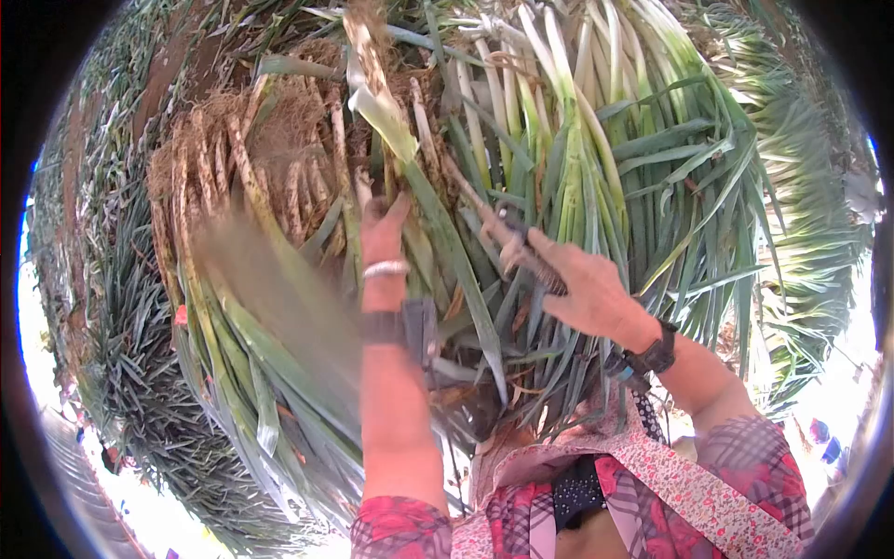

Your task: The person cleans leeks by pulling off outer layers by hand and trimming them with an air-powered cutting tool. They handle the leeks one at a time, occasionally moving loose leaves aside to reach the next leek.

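Showing my head view, the frame presents a left hand [384,233] among leek stalks; whether its grip pinches one I cannot tell. Just beside it, a partly stripped leek [399,140] slants down from the top of the view. The right hand [596,293] has its grip curled around a tan-and-dark object [534,265], too indistinct for me to identify. Brown-stemmed leeks [207,168] with tangled roots lie at left; white-stemmed leeks [582,149] lie at right. A dark watch [659,347] encircles the right wrist.
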Tool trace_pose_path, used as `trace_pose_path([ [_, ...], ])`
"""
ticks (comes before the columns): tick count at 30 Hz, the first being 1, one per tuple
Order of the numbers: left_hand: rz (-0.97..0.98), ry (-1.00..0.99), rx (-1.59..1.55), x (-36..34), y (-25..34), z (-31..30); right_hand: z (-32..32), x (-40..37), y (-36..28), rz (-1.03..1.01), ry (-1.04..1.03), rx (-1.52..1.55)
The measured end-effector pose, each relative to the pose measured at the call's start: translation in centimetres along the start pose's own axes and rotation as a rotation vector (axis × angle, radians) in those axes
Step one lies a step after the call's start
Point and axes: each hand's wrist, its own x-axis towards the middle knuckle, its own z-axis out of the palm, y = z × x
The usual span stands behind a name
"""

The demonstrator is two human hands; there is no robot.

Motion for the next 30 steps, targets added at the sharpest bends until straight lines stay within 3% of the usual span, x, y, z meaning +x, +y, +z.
trace_pose_path([
  [1, -0.032, 0.016, -0.081, 0.4, -0.6, -0.1, -0.3, -0.3, -0.5, -0.032, 0.026, 0.043],
  [2, -0.046, 0.081, 0.162, 1.0, -1.0, 0.3, -1.0, -0.2, -0.8, -0.067, 0.059, 0.077],
  [3, 0.120, 0.148, 0.314, 2.7, -0.8, 1.6, -0.6, 0.8, -0.7, -0.103, 0.118, 0.038],
  [5, 0.141, 0.346, 0.558, 4.9, -6.1, -0.1, -0.4, -0.4, -2.0, -0.060, -0.185, -0.074],
  [8, -0.032, 0.331, 0.511, 5.8, -10.8, -1.1, 1.3, -0.6, -0.9, -0.066, -0.190, -0.051],
  [15, -0.144, 0.341, 0.487, 2.9, -5.1, 0.6, 3.6, 3.3, -0.6, -0.085, -0.068, -0.059],
  [16, -0.107, 0.185, 0.378, 5.5, -9.1, -1.8, 3.7, 3.3, -0.6, -0.087, -0.085, -0.060],
  [19, -0.143, 0.181, 0.188, 4.5, -8.1, -1.1, 2.3, 1.5, -2.0, -0.055, -0.272, -0.086],
  [21, -0.163, 0.181, 0.085, 3.7, -7.3, -0.7, 1.9, 1.2, -2.4, -0.048, -0.280, -0.082],
  [27, -0.181, 0.172, 0.489, 2.9, -6.5, -0.8, 3.2, 5.4, -1.4, -0.051, -0.163, -0.110],
  [30, -0.074, 0.267, 0.664, 2.5, -7.3, -0.3, 3.4, 7.7, -1.4, -0.025, -0.152, -0.120],
])
